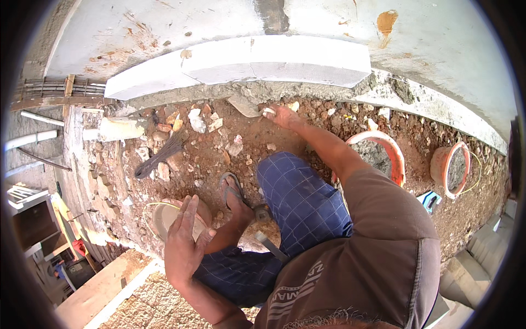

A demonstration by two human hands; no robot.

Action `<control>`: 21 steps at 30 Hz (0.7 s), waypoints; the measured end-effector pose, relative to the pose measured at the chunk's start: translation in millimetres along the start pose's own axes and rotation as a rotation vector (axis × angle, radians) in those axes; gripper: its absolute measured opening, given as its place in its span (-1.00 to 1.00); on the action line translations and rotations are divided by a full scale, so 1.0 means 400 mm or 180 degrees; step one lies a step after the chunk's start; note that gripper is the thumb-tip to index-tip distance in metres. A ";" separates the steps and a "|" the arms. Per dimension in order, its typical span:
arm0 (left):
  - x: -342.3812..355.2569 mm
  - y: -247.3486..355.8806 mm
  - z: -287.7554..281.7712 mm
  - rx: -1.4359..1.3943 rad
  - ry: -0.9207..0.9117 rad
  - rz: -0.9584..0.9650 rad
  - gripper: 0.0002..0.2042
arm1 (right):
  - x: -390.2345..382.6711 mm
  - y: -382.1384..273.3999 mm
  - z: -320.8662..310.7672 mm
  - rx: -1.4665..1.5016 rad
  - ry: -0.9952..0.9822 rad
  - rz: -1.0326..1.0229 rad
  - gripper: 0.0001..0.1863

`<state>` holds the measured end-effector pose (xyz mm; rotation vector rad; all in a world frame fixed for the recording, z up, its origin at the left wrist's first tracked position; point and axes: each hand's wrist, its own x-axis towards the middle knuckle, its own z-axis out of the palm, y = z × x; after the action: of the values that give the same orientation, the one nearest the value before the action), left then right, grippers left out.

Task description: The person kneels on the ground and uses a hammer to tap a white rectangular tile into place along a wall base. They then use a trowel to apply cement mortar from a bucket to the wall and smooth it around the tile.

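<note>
Gripping a pale stone (268, 112), right hand (284, 116), left hand (183, 241) open, well apart.

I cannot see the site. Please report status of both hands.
Right hand closed on a pale stone at the mortar bed under the white block. Left hand open over a bucket. Nothing blocks.

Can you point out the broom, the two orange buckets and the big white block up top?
Broom (159, 156), head view, dark bristles.
Near orange bucket (395, 156), head view, right rim.
Far orange bucket (438, 164), head view, outer wall.
White block (246, 63), head view, top face.
</note>
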<state>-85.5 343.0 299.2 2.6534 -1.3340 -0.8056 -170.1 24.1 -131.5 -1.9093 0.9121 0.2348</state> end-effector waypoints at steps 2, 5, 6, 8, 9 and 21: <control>0.000 0.000 0.005 -0.0005 0.0064 0.0077 -0.25 | -0.013 0.061 -0.037 0.0179 0.0187 -0.0178 -0.28; 0.000 0.010 0.000 -0.0048 0.0091 -0.0006 -0.25 | -0.040 0.099 -0.096 -0.0047 0.0356 -0.0044 -0.24; 0.002 0.013 -0.001 0.0000 0.0130 0.0015 -0.25 | -0.048 0.102 -0.116 -0.0148 0.0322 -0.0016 -0.24; 0.001 0.011 0.000 0.0005 0.0148 0.0124 -0.27 | -0.075 0.092 -0.163 -0.0200 0.0163 0.0266 -0.23; 0.002 0.010 -0.001 0.0016 0.0151 0.0183 -0.27 | -0.086 0.095 -0.183 -0.0226 0.0222 0.0295 -0.23; 0.009 0.014 0.000 -0.0106 0.0007 -0.0110 -0.28 | -0.267 0.254 -0.446 -0.0763 0.0413 0.0393 -0.26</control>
<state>-87.9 336.5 299.3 2.6581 -1.2663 -0.8210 -352.2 -96.9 -55.5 -2.1095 1.1329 0.3082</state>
